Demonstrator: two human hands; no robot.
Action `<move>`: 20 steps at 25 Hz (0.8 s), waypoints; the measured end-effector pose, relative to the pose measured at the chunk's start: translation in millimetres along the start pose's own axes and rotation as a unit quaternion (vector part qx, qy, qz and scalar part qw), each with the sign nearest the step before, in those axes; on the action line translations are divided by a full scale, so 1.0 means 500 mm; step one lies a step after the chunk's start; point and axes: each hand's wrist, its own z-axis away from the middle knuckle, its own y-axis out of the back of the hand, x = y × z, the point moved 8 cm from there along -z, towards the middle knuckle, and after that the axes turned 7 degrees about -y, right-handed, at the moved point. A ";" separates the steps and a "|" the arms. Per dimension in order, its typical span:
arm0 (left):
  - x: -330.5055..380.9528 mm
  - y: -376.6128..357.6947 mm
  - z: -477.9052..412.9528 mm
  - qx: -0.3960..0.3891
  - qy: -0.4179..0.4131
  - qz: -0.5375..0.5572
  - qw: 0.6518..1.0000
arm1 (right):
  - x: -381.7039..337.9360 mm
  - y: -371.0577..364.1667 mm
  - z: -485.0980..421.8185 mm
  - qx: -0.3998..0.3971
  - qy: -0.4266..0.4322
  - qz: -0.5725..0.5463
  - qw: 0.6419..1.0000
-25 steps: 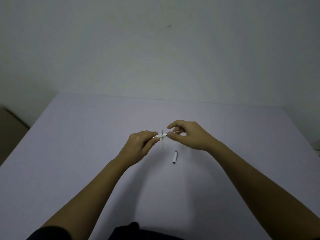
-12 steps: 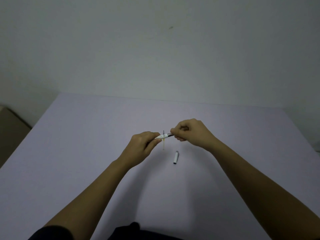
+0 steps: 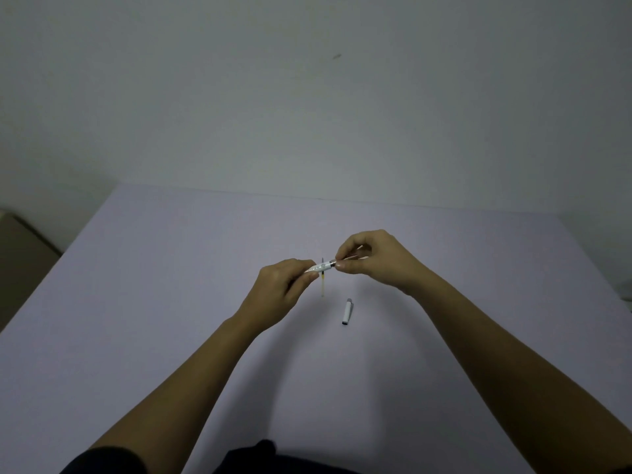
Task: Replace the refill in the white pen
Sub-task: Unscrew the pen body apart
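Above the middle of the tabletop [image 3: 136, 302], the left hand [image 3: 284, 289] pinched the white pen barrel [image 3: 321, 267] while the right hand's [image 3: 372, 260] fingers clamped on its metal-collared end, probably drawing out or seating a thin refill. A yellowish refill [image 3: 323, 285] and the white cap [image 3: 347, 311] lay just nearer the front edge. Next came a straight, aligned pull or push. No writing was readable.

Both forearms are bare from wrist to near the elbow. The left hand [image 3: 278, 291] and right hand [image 3: 374, 260] wear no gloves, rings or watch. A dark sleeve [image 3: 102, 460] covers the left upper arm at the bottom edge. Dark clothing [image 3: 253, 456] shows at bottom centre between the arms.
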 end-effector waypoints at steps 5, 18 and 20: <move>-0.001 0.002 0.002 0.010 -0.004 0.002 1.000 | -0.001 0.012 0.002 0.042 -0.019 0.030 0.998; -0.005 0.003 0.005 0.052 0.022 0.031 0.998 | -0.007 0.006 0.001 0.008 0.018 -0.101 0.995; -0.009 -0.001 0.009 0.070 0.057 0.069 0.994 | -0.011 0.007 0.001 0.003 0.036 -0.153 0.988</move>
